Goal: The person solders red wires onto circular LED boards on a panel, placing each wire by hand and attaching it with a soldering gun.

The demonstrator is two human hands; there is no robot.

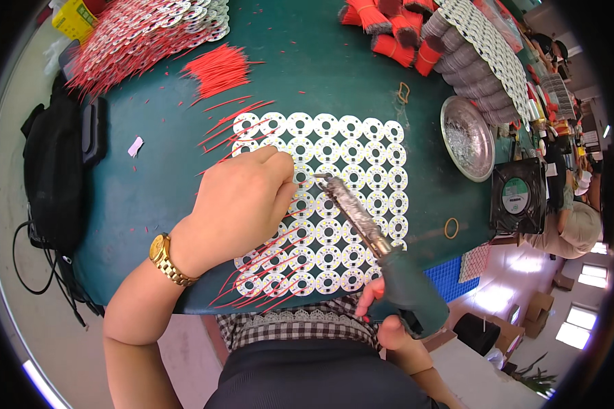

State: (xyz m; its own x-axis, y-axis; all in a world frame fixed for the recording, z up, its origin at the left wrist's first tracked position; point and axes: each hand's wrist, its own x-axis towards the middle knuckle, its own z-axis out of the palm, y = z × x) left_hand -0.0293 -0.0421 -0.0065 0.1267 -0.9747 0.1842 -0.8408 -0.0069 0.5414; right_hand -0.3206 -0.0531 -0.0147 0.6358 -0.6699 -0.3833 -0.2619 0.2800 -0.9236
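A panel of round white LED circuit boards (326, 151) lies in rows on the green table in front of me. My left hand (242, 194), a gold watch (162, 258) on its wrist, rests over the panel's left part with its fingers curled closed. Its fingertips are turned away, so what they pinch is hidden. My right hand (392, 327) grips the dark handle of a soldering iron (355, 215). The iron's tip points up and left, close to my left fingertips over the boards. Thin red wires (252, 276) stick out from boards along the left columns.
A bundle of loose red wires (218, 71) lies beyond the panel, near stacked wired boards (150, 34). Stacked panels (481, 54), red wire bundles (392, 48), a metal dish (467, 138) and a fan (517, 196) stand right. A black bag (54, 177) sits left. Another person (573, 228) is far right.
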